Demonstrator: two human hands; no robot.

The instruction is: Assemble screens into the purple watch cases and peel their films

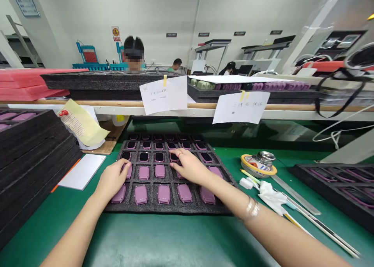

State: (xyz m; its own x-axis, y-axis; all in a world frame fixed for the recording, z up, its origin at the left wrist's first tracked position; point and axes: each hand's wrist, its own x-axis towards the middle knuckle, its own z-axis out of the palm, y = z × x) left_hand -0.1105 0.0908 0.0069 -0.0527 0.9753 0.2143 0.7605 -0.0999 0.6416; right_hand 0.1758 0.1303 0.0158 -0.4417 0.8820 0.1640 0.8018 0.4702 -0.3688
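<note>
A black foam tray [172, 209] lies on the green bench with purple smartwatches in its compartments. In the two nearest rows the smartwatches show plain purple sides, such as one purple smartwatch [164, 194]; farther back, dark screens face up, as on one dark-screened smartwatch [159, 157]. At the tray's left edge, my left hand [112, 178] has its fingers closed together at a smartwatch [129, 172], partly covered. My right hand [188, 165] reaches in right of the middle, thumb and fingertips on either side of a dark-screened smartwatch [174, 157] in its compartment.
Stacked foam trays [32, 161] stand at left beside a white pad [82, 171]. At right are a yellow-rimmed bowl [271, 170], a metal ruler [298, 195], crumpled tissue [270, 197] and another tray [341, 198]. A shelf [201, 110] crosses behind; people sit beyond.
</note>
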